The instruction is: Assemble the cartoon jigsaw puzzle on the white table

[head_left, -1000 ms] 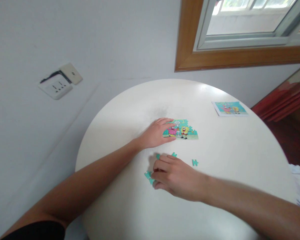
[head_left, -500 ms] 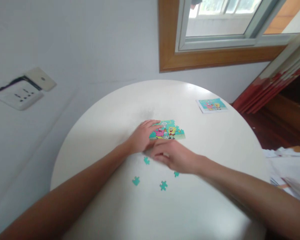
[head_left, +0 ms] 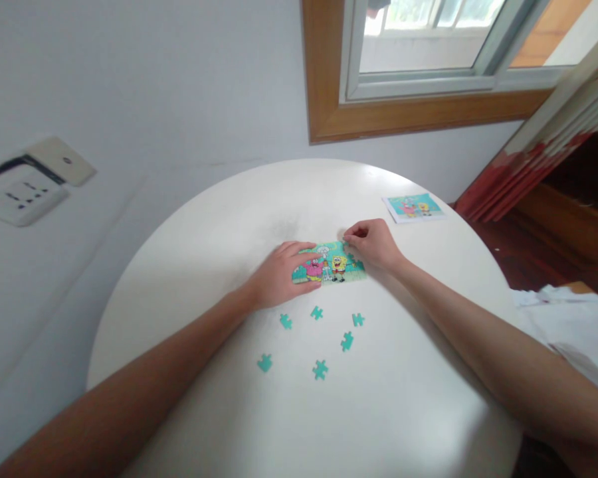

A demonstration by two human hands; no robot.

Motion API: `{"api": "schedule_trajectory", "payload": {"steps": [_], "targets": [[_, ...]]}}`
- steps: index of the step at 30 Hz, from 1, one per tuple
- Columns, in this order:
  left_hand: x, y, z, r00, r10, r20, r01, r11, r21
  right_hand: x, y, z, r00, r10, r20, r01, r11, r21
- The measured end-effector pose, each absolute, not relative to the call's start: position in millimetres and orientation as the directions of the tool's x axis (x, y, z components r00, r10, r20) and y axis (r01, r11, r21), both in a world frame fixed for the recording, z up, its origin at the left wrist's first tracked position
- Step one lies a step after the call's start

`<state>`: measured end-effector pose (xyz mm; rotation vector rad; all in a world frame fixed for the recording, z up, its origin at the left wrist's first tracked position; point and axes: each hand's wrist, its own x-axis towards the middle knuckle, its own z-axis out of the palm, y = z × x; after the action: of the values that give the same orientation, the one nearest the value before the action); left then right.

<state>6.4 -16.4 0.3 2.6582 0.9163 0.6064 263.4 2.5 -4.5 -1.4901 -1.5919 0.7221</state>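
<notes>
A partly joined jigsaw puzzle point(head_left: 336, 263) with cartoon figures lies on the round white table. My left hand point(head_left: 278, 273) rests across its left end, fingers spread along the top and the thumb along the lower edge. At the puzzle's upper right corner, my right hand point(head_left: 376, 244) has thumb and forefinger pinched together over what looks like a puzzle piece, mostly hidden by the fingers. Several loose teal pieces lie nearer to me, among them a puzzle piece point(head_left: 320, 370) at the front and another puzzle piece point(head_left: 264, 362) to its left.
A picture card point(head_left: 414, 207) showing the same cartoon lies at the table's point(head_left: 219, 206) far right. White papers point(head_left: 558, 318) are beyond the right edge. Behind stand a wall with a socket point(head_left: 22, 192), a wood-framed window point(head_left: 323, 113) and a red-and-white curtain point(head_left: 508, 179).
My right hand has moved from the puzzle's lower left edge to its upper right corner, uncovering loose pieces. The left hand stays on the puzzle. The view has shifted slightly.
</notes>
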Motion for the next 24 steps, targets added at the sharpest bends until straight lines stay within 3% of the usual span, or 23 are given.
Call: {"api": "schedule_trajectory", "payload": {"steps": [9,18,21,24], "targets": [[7,-18,2,0.711,0.639,0.293,0.531,-0.761,0.373,260,-2,0,0.018,0.982,0.189,0.752,0.111,-0.65],[6,-19,2,0.706,0.647,0.287,0.533,-0.753,0.386,260,0,-3,0.061,0.977,0.202,0.748,0.089,-0.657],[7,-19,3,0.707,0.653,0.27,0.543,-0.746,0.385,261,-4,4,0.057,0.963,0.264,0.748,0.134,-0.65],[7,-20,2,0.704,0.663,0.256,0.553,-0.737,0.387,252,-22,21,-0.038,0.917,0.396,0.741,0.292,-0.605]]}}
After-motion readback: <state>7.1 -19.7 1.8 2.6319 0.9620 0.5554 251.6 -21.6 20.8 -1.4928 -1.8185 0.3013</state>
